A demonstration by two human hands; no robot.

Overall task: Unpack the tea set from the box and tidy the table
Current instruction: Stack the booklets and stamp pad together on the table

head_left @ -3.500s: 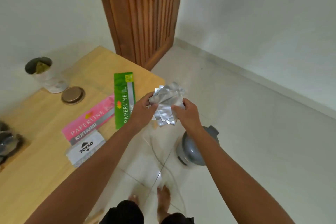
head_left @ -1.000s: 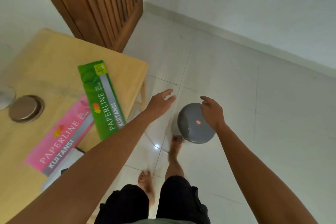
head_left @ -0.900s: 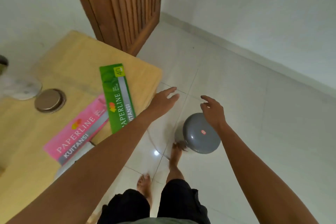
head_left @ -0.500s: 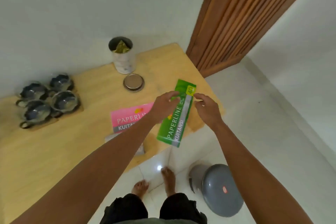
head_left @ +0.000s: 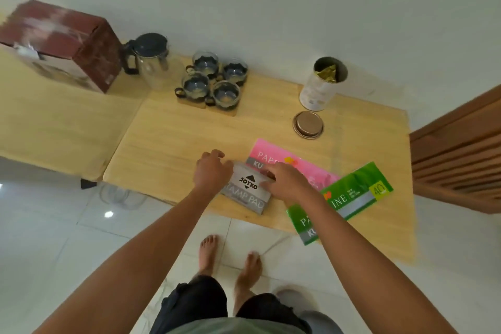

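Both hands at the stamp pad box, frame centre; tea set already out on the table.

Left hand (head_left: 212,171) rests at the left edge of the stamp pad box (head_left: 248,189), fingers loosely curled; firm grasp or mere touch, cannot tell. Right hand (head_left: 286,180) lies on its right edge, fingers bent over the rim. Box looks light, stiff card: best taken by its short sides. It sits near the table (head_left: 173,141) front edge, touching the pink booklet (head_left: 273,156); green booklet (head_left: 349,195) overhangs the edge, likely to slip. Glass cups (head_left: 214,81) and jug (head_left: 150,58), upper centre, fragile. Open table between.
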